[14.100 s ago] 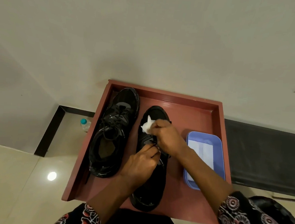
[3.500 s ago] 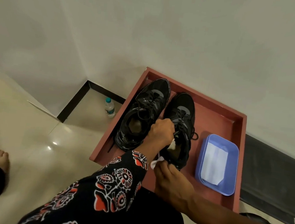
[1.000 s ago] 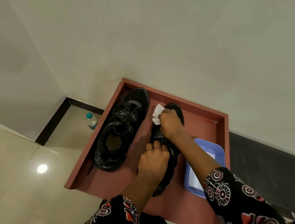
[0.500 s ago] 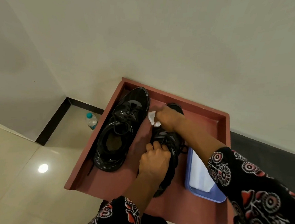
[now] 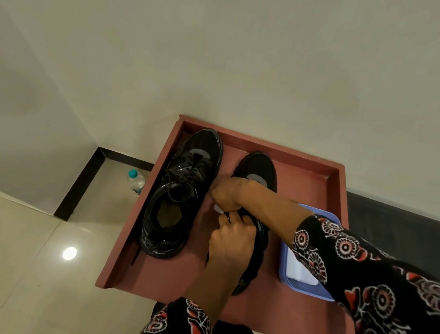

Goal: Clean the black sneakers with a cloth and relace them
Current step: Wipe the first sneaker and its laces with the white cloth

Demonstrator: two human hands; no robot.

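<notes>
The right hand (image 5: 227, 193) pinches a white cloth (image 5: 218, 209) against the right sneaker (image 5: 259, 170), just beyond the left hand's (image 5: 230, 237) fingers gripping its collar. Wipe in short strokes while bracing the sneaker firmly.

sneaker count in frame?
2. One sneaker lies at the red tray's left side, untouched; the other sneaker sits mid-tray, partly hidden under both hands. None else visible.

The right hand (image 5: 228, 194) has drawn the white cloth (image 5: 218, 209) back from the sneaker (image 5: 259, 170) toe to just beside the left hand (image 5: 232, 236) grip, baring the toe.
</notes>
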